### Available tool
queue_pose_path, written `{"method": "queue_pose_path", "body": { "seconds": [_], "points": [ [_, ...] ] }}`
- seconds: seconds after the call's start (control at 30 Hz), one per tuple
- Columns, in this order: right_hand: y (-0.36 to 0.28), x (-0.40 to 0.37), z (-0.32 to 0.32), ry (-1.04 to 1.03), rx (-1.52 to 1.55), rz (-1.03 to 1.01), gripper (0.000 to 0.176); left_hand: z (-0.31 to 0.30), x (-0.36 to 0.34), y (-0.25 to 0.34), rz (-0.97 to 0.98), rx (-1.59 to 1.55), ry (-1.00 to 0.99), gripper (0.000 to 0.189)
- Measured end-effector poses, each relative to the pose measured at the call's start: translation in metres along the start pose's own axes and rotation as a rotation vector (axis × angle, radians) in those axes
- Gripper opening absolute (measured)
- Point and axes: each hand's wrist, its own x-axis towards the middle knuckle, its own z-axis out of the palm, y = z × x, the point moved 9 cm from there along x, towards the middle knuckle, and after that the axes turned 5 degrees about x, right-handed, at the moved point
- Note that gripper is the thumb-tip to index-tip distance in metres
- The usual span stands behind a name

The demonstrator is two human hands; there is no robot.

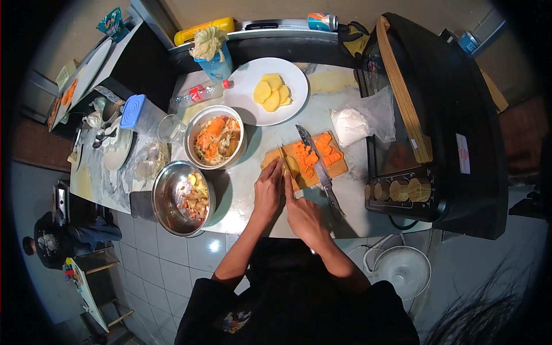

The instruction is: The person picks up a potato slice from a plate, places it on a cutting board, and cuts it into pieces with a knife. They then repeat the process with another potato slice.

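Note:
Over the wooden cutting board (305, 181), my right hand (303, 214) is closed round a knife, its index finger stretched along the top. The thin blade (282, 153) points away from me, beside a yellow potato piece (292, 167). My left hand (268, 190) is on the left of the blade, fingers bent and pressed together on the potato, which they partly hide. A second knife (323, 176) with a dark handle lies slantwise across the board. Chopped carrot (329, 150) lies on both sides of it.
A white plate (241, 86) holds potato slices. To the left stand a pot (190, 138) of vegetables and a steel bowl (167, 210) of peelings. A plastic bag of white powder (349, 127) and a black oven (448, 132) are at right. A person (54, 238) is far left.

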Motion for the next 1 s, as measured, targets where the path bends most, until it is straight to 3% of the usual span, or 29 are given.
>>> {"method": "queue_pose_path", "body": {
  "seconds": [0.63, 1.0],
  "points": [
    [0.024, 0.014, 0.020, -0.087, 0.074, 0.038, 0.090, 0.001, 0.001, 0.001, -0.073, 0.004, 0.001, 0.043],
    [0.032, 0.034, 0.026, -0.022, 0.141, 0.008, 0.092, 0.003, 0.002, 0.000, -0.039, 0.043, -0.009, 0.045]
  ]
}}
